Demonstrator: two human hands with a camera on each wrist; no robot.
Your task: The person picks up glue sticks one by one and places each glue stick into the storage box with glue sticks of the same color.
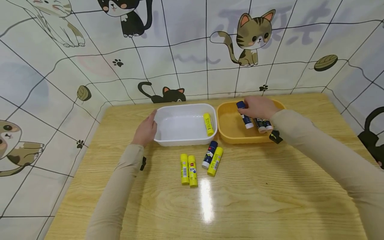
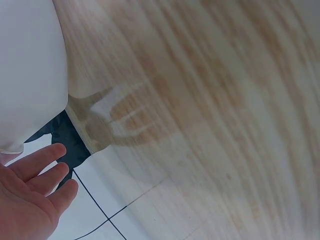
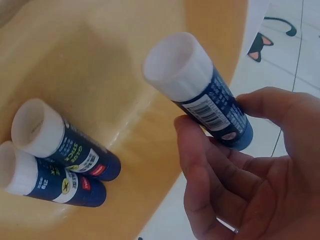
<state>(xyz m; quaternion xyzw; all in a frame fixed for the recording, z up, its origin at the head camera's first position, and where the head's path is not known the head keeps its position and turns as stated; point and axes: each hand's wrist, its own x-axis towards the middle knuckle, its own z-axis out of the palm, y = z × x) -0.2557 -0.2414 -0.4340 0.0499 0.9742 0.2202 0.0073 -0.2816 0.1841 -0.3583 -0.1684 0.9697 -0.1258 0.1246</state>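
A: Holding what in the right hand [image 1: 260,107]?
B: Pinching a blue glue stick [image 1: 247,121] between thumb and fingers, over the orange box [image 1: 240,140] near the far edge of the desk [image 1: 255,200].
A: Why by the dark end?
B: Perhaps for a surer hold, with the white end free and pointing toward the desk's near edge. Hard to tell about contact with the box floor.
A: And with the left hand [image 1: 145,131]?
B: Not clenched. Touching the left end of the white box [image 1: 180,143] with loosely stretched fingers, probably to steady it.
A: See anything inside there?
B: Yes, a yellow glue stick [image 1: 208,124], lying along the right wall.
A: And in the orange one?
B: Two more blue glue sticks [image 3: 75,145], side by side toward the right end, close under the right hand.
A: And out on the desk?
B: Before the white box's near right corner, a blue stick [image 1: 209,154] and a yellow stick [image 1: 215,161] paired at a slant; farther left, two yellow sticks [image 1: 193,171]. Laid flat, likely against tipping.
A: See any obstacle?
B: Only box walls, set just beside each other, and a cat-printed sheet [image 1: 192,56] beyond the far edge.
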